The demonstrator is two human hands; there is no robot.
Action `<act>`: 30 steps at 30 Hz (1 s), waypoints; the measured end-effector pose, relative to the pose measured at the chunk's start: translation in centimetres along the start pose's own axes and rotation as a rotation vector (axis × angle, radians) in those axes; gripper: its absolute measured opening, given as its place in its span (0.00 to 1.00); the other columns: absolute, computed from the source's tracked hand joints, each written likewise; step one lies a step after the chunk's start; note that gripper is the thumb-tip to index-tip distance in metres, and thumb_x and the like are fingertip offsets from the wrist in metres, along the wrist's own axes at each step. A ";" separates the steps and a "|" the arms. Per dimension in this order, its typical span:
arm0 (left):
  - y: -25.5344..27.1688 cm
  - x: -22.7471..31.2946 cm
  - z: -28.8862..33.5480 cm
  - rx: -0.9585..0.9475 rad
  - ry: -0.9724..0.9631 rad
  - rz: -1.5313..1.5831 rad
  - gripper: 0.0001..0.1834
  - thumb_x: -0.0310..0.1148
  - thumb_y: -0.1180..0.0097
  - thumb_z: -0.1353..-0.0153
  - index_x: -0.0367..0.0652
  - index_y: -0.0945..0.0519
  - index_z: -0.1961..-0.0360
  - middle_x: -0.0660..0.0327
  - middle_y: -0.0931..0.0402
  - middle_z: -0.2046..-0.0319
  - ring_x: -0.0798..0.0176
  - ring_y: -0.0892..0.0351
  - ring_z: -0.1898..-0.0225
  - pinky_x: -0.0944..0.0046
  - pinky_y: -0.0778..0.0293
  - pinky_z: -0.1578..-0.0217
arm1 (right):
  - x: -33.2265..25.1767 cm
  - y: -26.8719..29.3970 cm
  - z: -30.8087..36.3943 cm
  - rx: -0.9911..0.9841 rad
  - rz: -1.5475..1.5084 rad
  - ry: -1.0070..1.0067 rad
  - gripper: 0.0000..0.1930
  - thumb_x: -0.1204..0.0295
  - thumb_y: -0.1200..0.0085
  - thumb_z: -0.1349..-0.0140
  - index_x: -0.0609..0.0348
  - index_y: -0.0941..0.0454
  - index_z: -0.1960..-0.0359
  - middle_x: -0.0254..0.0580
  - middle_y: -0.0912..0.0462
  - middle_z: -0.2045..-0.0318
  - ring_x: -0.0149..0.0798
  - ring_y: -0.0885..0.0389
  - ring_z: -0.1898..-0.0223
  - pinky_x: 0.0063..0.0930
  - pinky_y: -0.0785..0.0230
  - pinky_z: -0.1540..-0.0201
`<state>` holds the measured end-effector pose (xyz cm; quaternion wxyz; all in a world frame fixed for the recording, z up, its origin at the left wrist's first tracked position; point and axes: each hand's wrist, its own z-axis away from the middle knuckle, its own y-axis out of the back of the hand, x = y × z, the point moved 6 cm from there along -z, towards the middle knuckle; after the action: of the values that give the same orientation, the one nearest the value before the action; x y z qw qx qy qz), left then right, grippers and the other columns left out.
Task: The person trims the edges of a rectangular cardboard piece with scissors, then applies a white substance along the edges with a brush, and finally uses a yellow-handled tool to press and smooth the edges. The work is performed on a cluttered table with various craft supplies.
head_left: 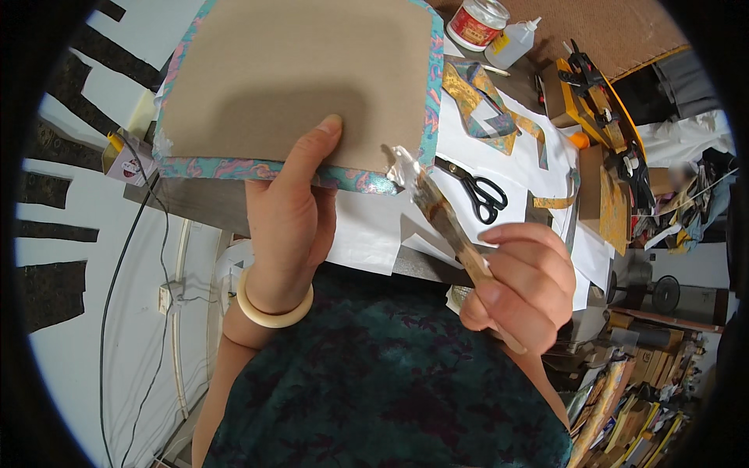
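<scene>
My left hand (300, 183) grips the near edge of a tan board (351, 70), its thumb lying on the face and the fingers behind. Marbled turquoise and pink paper (234, 168) is folded over the board's edges as a border. In my right hand (523, 285) is a flat wooden stick (452, 226) with white paste on its tip. That tip touches, or nearly touches, the board's near right corner, where white paste shows. Black-handled scissors (480, 191) lie on the table just beyond the stick.
White sheets (460, 156) cover part of the table, with marbled paper strips (476, 109) on top. A jar with a red label (476, 23) and a translucent squeeze bottle (513, 43) stand at the back. A yellow-edged tool holder (597, 101) is at the right.
</scene>
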<state>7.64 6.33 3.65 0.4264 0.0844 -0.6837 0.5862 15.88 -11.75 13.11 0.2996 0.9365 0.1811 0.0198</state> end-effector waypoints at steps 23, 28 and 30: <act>-0.5 0.3 0.0 -0.030 -0.022 0.005 0.20 0.19 0.45 0.40 0.38 0.29 0.46 0.58 0.23 0.54 0.62 0.22 0.51 0.63 0.24 0.49 | 1.1 1.1 0.2 0.052 0.013 -0.034 0.11 0.70 0.41 0.40 0.63 0.30 0.66 0.42 0.26 0.77 0.38 0.28 0.80 0.40 0.22 0.72; 0.0 -0.1 -0.4 -0.035 0.012 -0.013 0.20 0.19 0.44 0.42 0.37 0.28 0.47 0.58 0.23 0.55 0.62 0.22 0.51 0.63 0.25 0.49 | 5.3 2.9 2.2 0.531 -0.032 -0.191 0.02 0.77 0.45 0.39 0.61 0.25 0.68 0.41 0.23 0.70 0.36 0.23 0.77 0.35 0.23 0.65; 0.6 -0.7 -1.0 -0.077 0.068 -0.052 0.20 0.19 0.44 0.43 0.36 0.28 0.48 0.58 0.23 0.56 0.62 0.22 0.52 0.63 0.26 0.50 | 8.4 3.0 2.8 0.738 -0.311 -0.424 0.02 0.76 0.47 0.36 0.61 0.25 0.64 0.41 0.23 0.67 0.36 0.23 0.73 0.34 0.25 0.62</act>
<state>8.17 7.18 2.71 0.4672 0.0659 -0.6884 0.5509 25.16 -12.62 11.97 -0.0243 0.9256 0.2494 -0.2837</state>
